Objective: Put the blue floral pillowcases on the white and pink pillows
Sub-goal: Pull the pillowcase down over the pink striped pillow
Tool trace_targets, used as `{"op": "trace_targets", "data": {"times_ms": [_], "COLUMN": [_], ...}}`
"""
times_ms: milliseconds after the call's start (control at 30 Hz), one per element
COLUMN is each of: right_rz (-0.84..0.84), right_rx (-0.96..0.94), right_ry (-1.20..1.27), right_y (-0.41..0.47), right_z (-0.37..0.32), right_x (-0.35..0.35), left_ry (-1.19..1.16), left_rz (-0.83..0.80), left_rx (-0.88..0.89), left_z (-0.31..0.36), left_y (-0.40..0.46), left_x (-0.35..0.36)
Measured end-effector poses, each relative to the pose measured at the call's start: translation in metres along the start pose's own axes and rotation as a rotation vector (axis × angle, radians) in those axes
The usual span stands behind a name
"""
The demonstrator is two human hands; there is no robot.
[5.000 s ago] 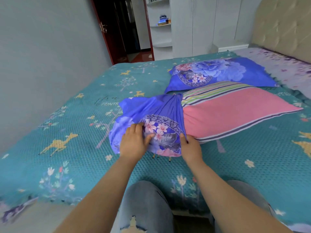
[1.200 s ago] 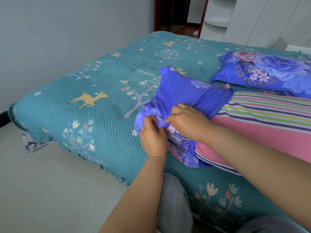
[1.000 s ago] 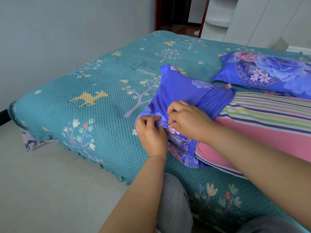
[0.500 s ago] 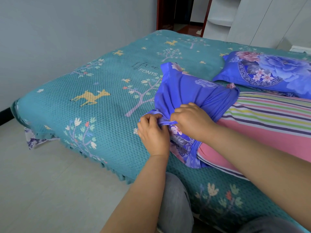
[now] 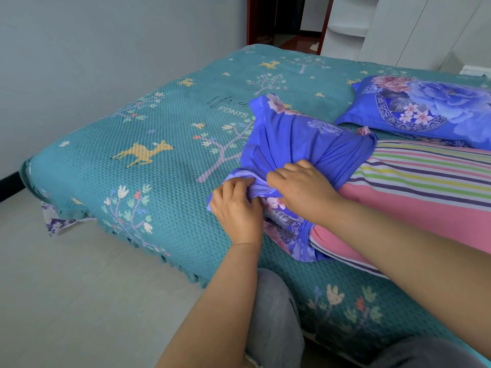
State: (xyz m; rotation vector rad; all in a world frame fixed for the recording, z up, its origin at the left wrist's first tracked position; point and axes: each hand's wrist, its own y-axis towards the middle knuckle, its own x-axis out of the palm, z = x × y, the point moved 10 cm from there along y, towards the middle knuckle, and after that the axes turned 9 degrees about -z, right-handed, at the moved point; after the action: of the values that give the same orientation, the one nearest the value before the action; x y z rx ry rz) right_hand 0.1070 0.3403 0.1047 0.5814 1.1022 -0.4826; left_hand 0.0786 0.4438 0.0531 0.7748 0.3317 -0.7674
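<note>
A pink pillow with coloured stripes [image 5: 425, 197] lies on the bed at the right. A blue floral pillowcase [image 5: 295, 139] is bunched over its left end, covering only that end. My left hand [image 5: 237, 211] grips a gathered fold of the pillowcase at its near edge. My right hand [image 5: 303, 189] lies just to the right with fingers curled into the same bunched fabric. A second pillow in a blue floral pillowcase [image 5: 430, 107] rests farther back at the right.
The teal bedspread [image 5: 148, 155] with deer and tree prints covers the bed, its corner at the left. Pale floor tiles [image 5: 66, 288] lie left of the bed. A grey wall stands at the left, a dark doorway [image 5: 287, 19] and white wardrobe [image 5: 398, 25] behind. My knees touch the bed edge.
Five seconds ago my hands were spread apart on the pillowcase; now they are together gathering its fabric. In the last second the bunch has tightened and shifted slightly.
</note>
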Motion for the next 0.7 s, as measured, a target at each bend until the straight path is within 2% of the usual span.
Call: {"op": "trace_targets", "data": {"times_ms": [133,267,300,367,433,500,533,567,633,700], "right_rz": [-0.046,-0.057,-0.015,0.097,0.17,0.207,0.22,0.218,0.217,0.224], "right_rx": [0.044,0.067,0.074,0.102,0.131,0.173,0.191,0.213,0.248,0.283], "right_ry": [-0.035,-0.092,-0.106,-0.09,-0.04,-0.005,0.005,0.017,0.031,0.058], "right_y": [-0.005,-0.009,-0.012,-0.022,-0.031,-0.04,-0.044,-0.047,-0.051,-0.057], "right_z": [0.01,0.02,0.02,0.021,0.021,0.019,0.018,0.016,0.014,0.011], "right_x": [0.016,0.033,0.033,0.03,0.028,0.026,0.027,0.028,0.031,0.034], "left_ry": [0.091,0.09,0.061,-0.069,-0.147,0.055,0.199,0.284,0.241,0.202], "left_rz": [-0.034,-0.25,-0.315,-0.418,-0.382,-0.319,-0.412,-0.57,-0.908,-1.022], "left_rx": [0.16,0.281,0.272,0.137,-0.021,-0.046,-0.066,-0.112,-0.185,-0.154], "left_z": [0.026,0.046,0.045,0.031,0.012,-0.003,-0.008,-0.015,-0.015,-0.003], "left_y": [-0.01,-0.028,-0.033,-0.035,-0.019,0.012,0.027,0.037,0.033,0.032], "left_x": [-0.002,0.018,0.021,0.019,0.003,-0.005,0.005,0.022,0.058,0.073]}}
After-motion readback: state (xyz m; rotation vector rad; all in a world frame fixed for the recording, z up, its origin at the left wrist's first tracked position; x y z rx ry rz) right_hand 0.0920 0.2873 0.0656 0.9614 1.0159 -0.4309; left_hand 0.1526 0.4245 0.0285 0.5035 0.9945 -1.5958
